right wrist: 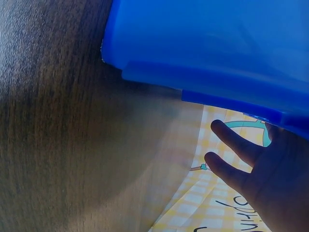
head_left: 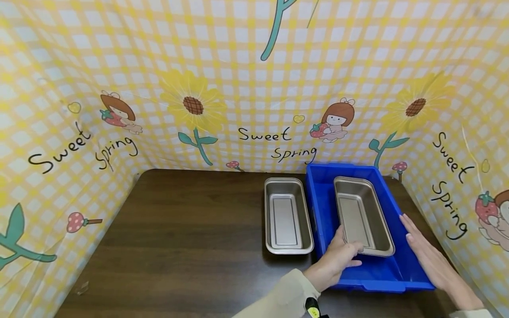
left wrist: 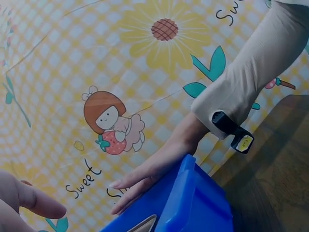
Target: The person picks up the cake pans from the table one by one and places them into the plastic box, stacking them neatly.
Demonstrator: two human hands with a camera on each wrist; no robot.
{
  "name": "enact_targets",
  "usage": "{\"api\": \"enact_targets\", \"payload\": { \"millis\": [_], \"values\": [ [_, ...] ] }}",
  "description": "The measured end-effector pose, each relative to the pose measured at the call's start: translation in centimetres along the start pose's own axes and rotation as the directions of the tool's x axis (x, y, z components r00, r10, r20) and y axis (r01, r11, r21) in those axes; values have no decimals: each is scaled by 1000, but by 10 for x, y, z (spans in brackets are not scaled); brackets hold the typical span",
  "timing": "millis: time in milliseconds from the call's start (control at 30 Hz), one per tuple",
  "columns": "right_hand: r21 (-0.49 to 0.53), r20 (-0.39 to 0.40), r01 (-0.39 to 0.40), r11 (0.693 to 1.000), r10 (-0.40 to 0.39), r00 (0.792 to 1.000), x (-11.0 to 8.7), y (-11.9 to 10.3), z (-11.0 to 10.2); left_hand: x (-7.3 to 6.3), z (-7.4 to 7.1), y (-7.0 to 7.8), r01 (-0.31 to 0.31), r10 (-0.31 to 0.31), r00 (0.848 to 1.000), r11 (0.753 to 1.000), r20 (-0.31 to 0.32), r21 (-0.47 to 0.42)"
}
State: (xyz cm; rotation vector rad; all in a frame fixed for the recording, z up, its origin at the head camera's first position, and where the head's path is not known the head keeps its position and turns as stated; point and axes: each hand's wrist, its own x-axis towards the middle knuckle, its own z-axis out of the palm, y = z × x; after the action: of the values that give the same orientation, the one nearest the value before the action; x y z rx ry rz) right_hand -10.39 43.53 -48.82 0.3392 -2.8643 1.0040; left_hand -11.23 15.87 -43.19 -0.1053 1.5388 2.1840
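Lengthwise | pan (head_left: 357, 216) in blue bin (head_left: 385, 285) | long axis near-to-far

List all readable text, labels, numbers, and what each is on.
"Sweet Spring": three times on the yellow-and-white checked fabric backdrop in the head view.
Yellow labels on the black wrist devices: too small to read.
None seen on the blue plastic bin or two silver metal loaf pans.

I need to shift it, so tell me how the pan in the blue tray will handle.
The pan looks metallic with a continuous rim, so it should stay stiff. Thin-walled and empty, it is probably light for its size. Its broad, flat base suggests sliding along the tray rather than rolling.
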Motion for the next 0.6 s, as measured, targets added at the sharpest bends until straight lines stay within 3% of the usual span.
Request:
{"api": "enact_targets", "payload": {
  "millis": [333,600],
  "values": [
    [7,5,-4,1000,3,1000,1,0,1,-4,-3,1,-1,1,1000,1000,15,1],
    [-3,-1,-2,1000,2,1000,-1,0,1,-10,-10,18,-50,47,997,997,66,57]
  ]
}}
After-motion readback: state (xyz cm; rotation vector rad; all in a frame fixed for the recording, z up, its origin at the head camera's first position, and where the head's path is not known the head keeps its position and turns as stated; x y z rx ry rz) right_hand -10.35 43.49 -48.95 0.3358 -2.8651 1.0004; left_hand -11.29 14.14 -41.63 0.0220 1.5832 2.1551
